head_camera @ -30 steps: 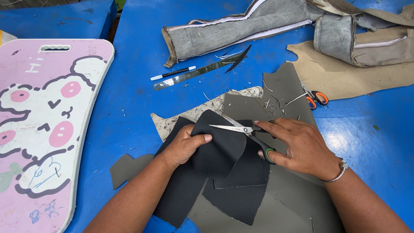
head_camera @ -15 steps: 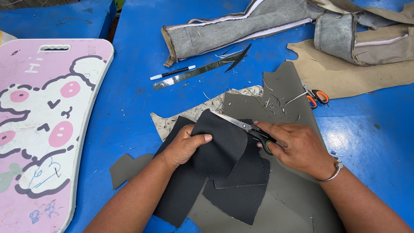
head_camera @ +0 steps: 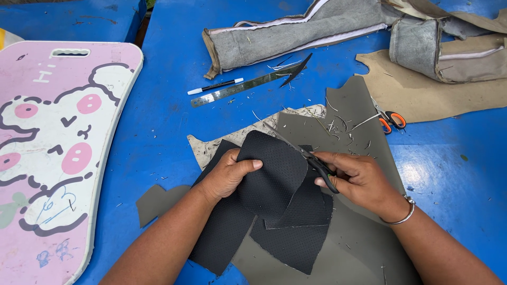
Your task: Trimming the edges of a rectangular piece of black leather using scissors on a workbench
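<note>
- The step in hand looked like trimming; the black scissors [head_camera: 316,162] sat in the right hand [head_camera: 359,179], its fingers curled through the dark handles, blades nearly closed against the upper right edge of the black perforated piece [head_camera: 272,177].
- The left hand [head_camera: 227,175] pinched that piece, thumb on top and fingers beneath, lifting and curling it above the flat grey-green sheet [head_camera: 343,121].
- The next move, as I judged it, called for steady tension from the left hand and a slow turn of the piece so the blades could follow its rounded edge.
- The piece looked thin, pliant and dimpled with fine holes, its corners rounded; more black cut pieces [head_camera: 296,237] lay under it, matte and flat, over the sheet.
- Thread-like trimmings were scattered across the sheet's upper part; small orange-handled snips [head_camera: 391,120] lay at the sheet's right edge.
- Beyond the sheet's top lay a steel ruler [head_camera: 240,89] and a pen [head_camera: 214,86] on the blue table [head_camera: 163,116]; far left of the sheet lay a pink cartoon board [head_camera: 58,148].
</note>
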